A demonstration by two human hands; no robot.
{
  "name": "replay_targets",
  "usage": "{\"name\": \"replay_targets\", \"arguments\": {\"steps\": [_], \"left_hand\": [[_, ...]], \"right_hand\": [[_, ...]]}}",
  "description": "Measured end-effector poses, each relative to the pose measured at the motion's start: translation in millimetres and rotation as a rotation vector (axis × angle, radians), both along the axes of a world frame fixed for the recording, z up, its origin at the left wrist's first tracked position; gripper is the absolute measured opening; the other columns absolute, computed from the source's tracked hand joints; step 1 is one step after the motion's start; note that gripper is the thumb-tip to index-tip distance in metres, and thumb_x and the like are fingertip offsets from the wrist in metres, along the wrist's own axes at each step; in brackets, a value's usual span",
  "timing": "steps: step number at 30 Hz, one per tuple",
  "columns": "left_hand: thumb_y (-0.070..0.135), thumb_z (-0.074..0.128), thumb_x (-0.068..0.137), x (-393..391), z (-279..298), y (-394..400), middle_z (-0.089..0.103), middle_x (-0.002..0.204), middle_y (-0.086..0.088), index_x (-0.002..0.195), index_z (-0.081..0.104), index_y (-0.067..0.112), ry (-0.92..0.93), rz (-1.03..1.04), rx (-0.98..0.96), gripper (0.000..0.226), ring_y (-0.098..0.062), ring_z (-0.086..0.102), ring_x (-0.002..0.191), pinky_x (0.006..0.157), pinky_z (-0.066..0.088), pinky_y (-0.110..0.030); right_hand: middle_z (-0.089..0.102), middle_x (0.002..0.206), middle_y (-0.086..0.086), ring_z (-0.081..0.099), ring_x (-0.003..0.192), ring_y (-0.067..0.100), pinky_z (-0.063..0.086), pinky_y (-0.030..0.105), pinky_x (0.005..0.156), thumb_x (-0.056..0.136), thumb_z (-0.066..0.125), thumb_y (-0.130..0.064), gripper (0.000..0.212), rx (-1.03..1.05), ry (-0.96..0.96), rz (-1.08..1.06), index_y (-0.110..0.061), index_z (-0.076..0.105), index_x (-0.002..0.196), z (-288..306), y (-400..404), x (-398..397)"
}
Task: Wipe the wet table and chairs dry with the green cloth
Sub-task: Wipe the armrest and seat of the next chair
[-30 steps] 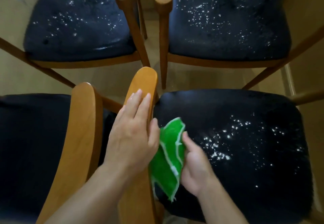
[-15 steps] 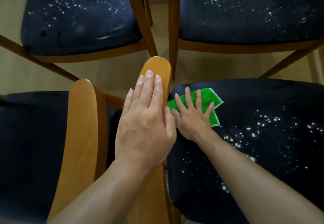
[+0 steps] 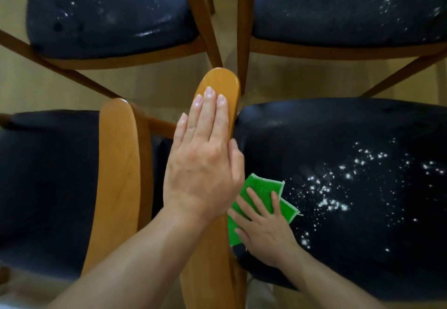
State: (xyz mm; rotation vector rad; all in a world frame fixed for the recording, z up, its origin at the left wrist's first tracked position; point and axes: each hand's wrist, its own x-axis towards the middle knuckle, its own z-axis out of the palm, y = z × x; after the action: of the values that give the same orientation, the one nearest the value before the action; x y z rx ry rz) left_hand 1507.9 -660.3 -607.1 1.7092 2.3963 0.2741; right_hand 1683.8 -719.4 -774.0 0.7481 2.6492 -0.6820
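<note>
I press my flat, spread right hand [image 3: 264,230] on the soft, light green cloth [image 3: 260,203], best pinned mid-fold against the slick wet seat [image 3: 350,187], while my flat left hand [image 3: 205,158] steadies the chair back [image 3: 219,83].

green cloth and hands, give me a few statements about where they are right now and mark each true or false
1. The right hand presses the green cloth flat on the near right seat. True.
2. The left hand holds the cloth. False: it rests flat on the wooden armrest.
3. Droplets lie on that seat right of the cloth. True.
4. The two far seats are dry. False: both show droplets.
</note>
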Motion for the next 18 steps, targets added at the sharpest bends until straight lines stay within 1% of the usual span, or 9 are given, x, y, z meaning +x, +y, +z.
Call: {"name": "replay_targets", "arguments": {"steps": [2,4,6,8,10,12,14,16,18], "left_hand": [[0.029,0.040,0.093,-1,-1,0,0.022,0.156,-0.013,0.148,0.026,0.005,0.001,-0.003,0.003,0.062,-0.022,0.015,0.146,0.117,0.012,-0.037],[0.028,0.041,0.093,-2,-2,0,0.022,0.156,-0.013,0.148,0.026,0.005,-0.004,-0.001,0.013,0.062,-0.021,0.015,0.146,0.117,0.012,-0.037],[0.027,0.042,0.093,-1,-4,1,0.023,0.156,-0.013,0.148,0.026,0.005,-0.012,0.005,0.031,0.062,-0.021,0.015,0.146,0.117,0.012,-0.037],[0.027,0.043,0.093,0,-4,1,0.024,0.156,-0.013,0.148,0.027,0.005,-0.015,0.009,0.041,0.061,-0.020,0.015,0.145,0.117,0.011,-0.036],[0.026,0.043,0.093,0,-4,1,0.024,0.156,-0.013,0.148,0.027,0.005,-0.014,0.014,0.040,0.061,-0.020,0.014,0.145,0.117,0.011,-0.036],[0.026,0.043,0.093,-1,-4,0,0.023,0.156,-0.012,0.148,0.026,0.006,-0.011,0.018,0.031,0.062,-0.019,0.013,0.145,0.117,0.011,-0.036],[0.028,0.041,0.093,-1,-2,1,0.022,0.157,-0.012,0.149,0.024,0.007,-0.015,0.016,0.014,0.062,-0.018,0.012,0.145,0.117,0.010,-0.036],[0.029,0.040,0.093,-2,0,2,0.021,0.157,-0.012,0.149,0.023,0.007,-0.017,0.006,-0.001,0.063,-0.019,0.012,0.146,0.118,0.010,-0.036],[0.030,0.039,0.093,-2,-1,1,0.020,0.157,-0.012,0.150,0.022,0.008,-0.014,-0.001,-0.008,0.063,-0.020,0.012,0.146,0.117,0.010,-0.036]], "right_hand": [[0.018,0.157,-0.006,0.021,0.144,0.027,0.000,0.066,0.111,0.094,0.034,-0.050,0.054,0.045,0.019,-0.033,-0.038,0.025,0.146,-5,26,-10],[-0.017,0.158,-0.009,-0.010,0.145,0.025,-0.022,0.063,0.105,0.097,0.023,-0.056,0.061,0.126,0.001,-0.163,-0.041,-0.006,0.149,-16,66,-37],[-0.035,0.152,-0.007,-0.028,0.140,0.022,-0.030,0.061,0.098,0.096,0.017,-0.060,0.065,0.148,-0.036,-0.358,-0.039,-0.018,0.147,-24,113,-69],[-0.027,0.157,-0.002,-0.024,0.144,0.027,-0.021,0.066,0.102,0.097,0.017,-0.057,0.066,0.120,-0.086,-0.512,-0.033,-0.012,0.150,-23,142,-92],[-0.020,0.160,0.005,-0.018,0.145,0.033,-0.014,0.069,0.104,0.097,0.020,-0.054,0.068,0.109,-0.116,-0.525,-0.028,-0.009,0.152,-17,136,-101],[-0.012,0.161,0.006,-0.017,0.145,0.033,-0.011,0.068,0.106,0.095,0.030,-0.052,0.072,0.137,-0.075,-0.416,-0.026,-0.005,0.153,-8,99,-90],[0.005,0.162,0.003,-0.009,0.145,0.030,-0.008,0.066,0.108,0.091,0.046,-0.051,0.074,0.113,-0.037,-0.277,-0.028,0.012,0.153,-1,45,-62],[0.024,0.159,0.000,0.009,0.145,0.029,0.000,0.066,0.111,0.084,0.058,-0.050,0.070,0.059,-0.060,-0.147,-0.031,0.035,0.147,1,-4,-24],[0.031,0.156,-0.004,0.026,0.143,0.027,0.005,0.062,0.112,0.082,0.055,-0.053,0.066,0.023,-0.098,-0.030,-0.035,0.041,0.143,4,-32,13]]}}
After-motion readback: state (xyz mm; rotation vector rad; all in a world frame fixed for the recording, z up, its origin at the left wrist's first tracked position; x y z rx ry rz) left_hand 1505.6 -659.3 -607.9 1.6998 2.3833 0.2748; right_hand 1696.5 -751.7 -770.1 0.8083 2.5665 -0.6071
